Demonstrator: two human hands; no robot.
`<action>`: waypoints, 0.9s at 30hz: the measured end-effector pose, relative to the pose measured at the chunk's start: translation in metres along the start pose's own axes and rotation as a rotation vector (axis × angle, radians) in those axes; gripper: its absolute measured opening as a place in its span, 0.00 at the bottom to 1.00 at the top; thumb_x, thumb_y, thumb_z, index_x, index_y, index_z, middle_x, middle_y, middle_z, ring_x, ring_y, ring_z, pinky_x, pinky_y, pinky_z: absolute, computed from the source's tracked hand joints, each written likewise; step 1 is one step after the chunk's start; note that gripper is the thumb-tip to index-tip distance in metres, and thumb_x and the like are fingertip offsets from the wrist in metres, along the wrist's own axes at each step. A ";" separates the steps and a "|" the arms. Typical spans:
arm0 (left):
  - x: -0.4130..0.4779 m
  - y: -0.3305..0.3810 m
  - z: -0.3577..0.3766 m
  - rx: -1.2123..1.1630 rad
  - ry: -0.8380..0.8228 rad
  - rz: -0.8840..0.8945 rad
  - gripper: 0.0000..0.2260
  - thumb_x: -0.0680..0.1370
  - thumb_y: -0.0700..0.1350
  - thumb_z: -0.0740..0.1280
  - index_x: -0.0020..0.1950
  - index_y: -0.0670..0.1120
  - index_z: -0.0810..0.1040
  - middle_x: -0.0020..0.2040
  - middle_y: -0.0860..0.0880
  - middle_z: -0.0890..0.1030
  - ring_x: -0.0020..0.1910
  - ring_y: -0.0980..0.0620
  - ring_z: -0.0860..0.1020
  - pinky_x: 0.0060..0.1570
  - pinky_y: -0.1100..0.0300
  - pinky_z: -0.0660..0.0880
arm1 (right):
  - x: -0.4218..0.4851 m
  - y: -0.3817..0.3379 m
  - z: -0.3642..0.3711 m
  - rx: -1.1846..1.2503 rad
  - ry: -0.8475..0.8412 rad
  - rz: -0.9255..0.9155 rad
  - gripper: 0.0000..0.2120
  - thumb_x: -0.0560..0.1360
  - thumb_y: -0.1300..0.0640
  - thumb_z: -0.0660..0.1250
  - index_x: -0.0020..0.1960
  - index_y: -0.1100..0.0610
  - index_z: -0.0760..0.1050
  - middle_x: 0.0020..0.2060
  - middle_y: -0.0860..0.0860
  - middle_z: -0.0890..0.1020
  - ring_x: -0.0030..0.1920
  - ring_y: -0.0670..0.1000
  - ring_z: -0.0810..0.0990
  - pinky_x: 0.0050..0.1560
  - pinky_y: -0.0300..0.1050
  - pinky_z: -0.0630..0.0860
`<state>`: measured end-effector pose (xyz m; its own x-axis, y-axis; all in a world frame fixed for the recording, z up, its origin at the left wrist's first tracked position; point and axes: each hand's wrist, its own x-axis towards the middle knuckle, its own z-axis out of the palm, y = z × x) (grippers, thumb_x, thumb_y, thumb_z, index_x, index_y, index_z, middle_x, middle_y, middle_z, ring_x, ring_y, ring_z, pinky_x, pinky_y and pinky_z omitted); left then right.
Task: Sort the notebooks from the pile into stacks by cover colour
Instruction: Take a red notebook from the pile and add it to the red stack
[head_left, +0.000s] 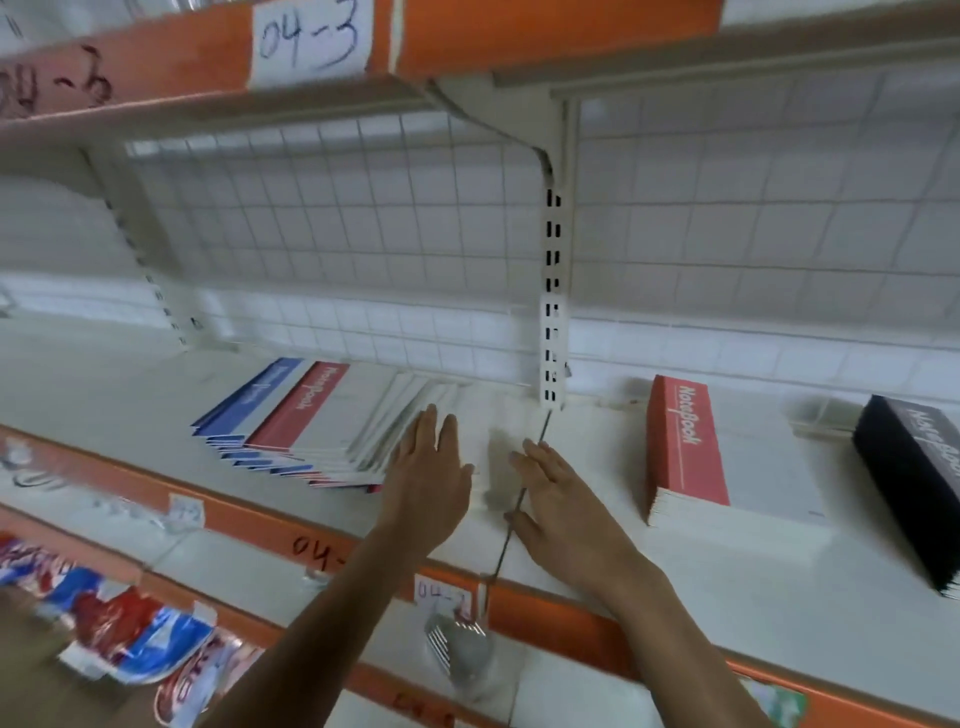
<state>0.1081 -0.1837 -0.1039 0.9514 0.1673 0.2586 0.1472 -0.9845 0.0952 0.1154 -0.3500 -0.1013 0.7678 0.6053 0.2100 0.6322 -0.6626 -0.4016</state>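
White shelf (104, 395), orange front lip, wire grid behind. Fanned pile of notebooks (322, 431) lies left of centre, with a red-banded cover on top, a blue-banded one beside it and white covers sliding rightward. Black stack (914, 478) at far right reaches the front lip. Red stack (685, 447) is squared up just right of the upright post. Bare shelf between pile and red stack. My left hand (428, 467), fingers straight and empty, is at the pile's right edge; contact unclear. Right hand (556, 493) flat, spread, empty, over the bare gap.
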 end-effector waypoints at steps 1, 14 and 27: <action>0.003 -0.014 0.001 -0.001 0.009 -0.026 0.28 0.82 0.53 0.55 0.77 0.44 0.50 0.78 0.42 0.48 0.77 0.44 0.48 0.73 0.51 0.52 | 0.006 -0.007 0.005 -0.002 -0.006 -0.010 0.30 0.81 0.53 0.56 0.77 0.57 0.47 0.77 0.52 0.48 0.77 0.50 0.44 0.66 0.31 0.34; 0.047 -0.134 0.025 -0.068 -0.185 -0.217 0.34 0.77 0.65 0.53 0.74 0.43 0.56 0.75 0.38 0.55 0.74 0.37 0.53 0.72 0.43 0.53 | 0.071 -0.060 0.058 0.017 0.008 0.078 0.29 0.81 0.47 0.54 0.76 0.59 0.53 0.76 0.54 0.54 0.77 0.52 0.49 0.74 0.41 0.44; 0.013 -0.104 0.002 -0.347 0.295 0.281 0.16 0.81 0.51 0.57 0.49 0.44 0.81 0.40 0.46 0.82 0.32 0.53 0.74 0.34 0.61 0.72 | 0.082 -0.072 0.061 1.102 0.363 0.701 0.28 0.75 0.37 0.60 0.64 0.57 0.71 0.50 0.51 0.82 0.51 0.54 0.81 0.59 0.49 0.74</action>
<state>0.1059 -0.0789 -0.1126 0.8174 -0.0439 0.5744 -0.2481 -0.9267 0.2823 0.1267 -0.2261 -0.1097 0.9834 0.0260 -0.1795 -0.1800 0.0169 -0.9835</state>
